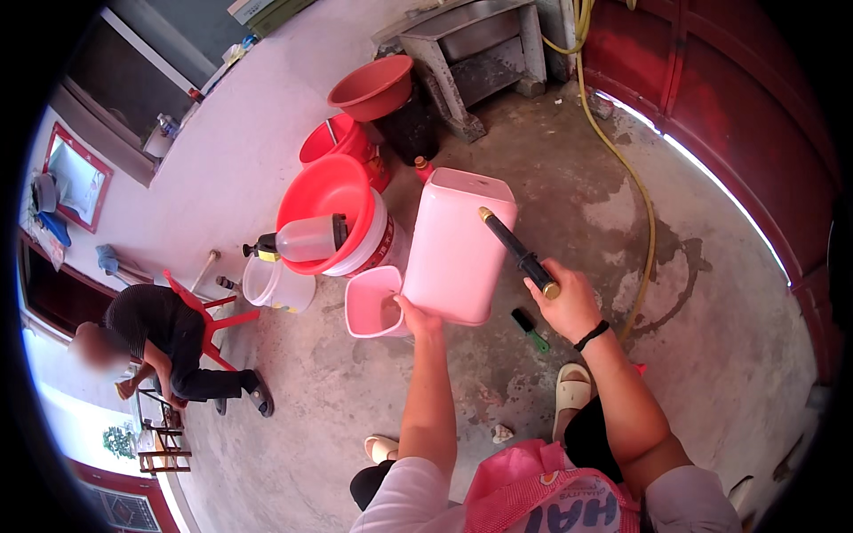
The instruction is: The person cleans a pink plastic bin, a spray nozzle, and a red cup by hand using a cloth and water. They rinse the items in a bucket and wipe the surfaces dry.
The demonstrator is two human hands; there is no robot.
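My left hand (421, 318) grips the lower edge of a pink plastic bin (460, 246), which is tilted with its closed base away from me. In my right hand (570, 303) is a black spray nozzle (510, 243) with brass ends. Its tip points at the bin's side, and no water shows coming out. Beside my left hand, a second, smaller pink square bin (356, 306) has its opening toward me. A green-handled scrub brush (530, 330) lies on the concrete floor below the nozzle.
A yellow hose (643, 193) runs along the floor by the red metal gate (733, 100). A red basin (320, 190) holding a pump sprayer (306, 240), buckets and a stone sink stand ahead. A person (166, 340) sits bent over on a red chair (213, 323) at left.
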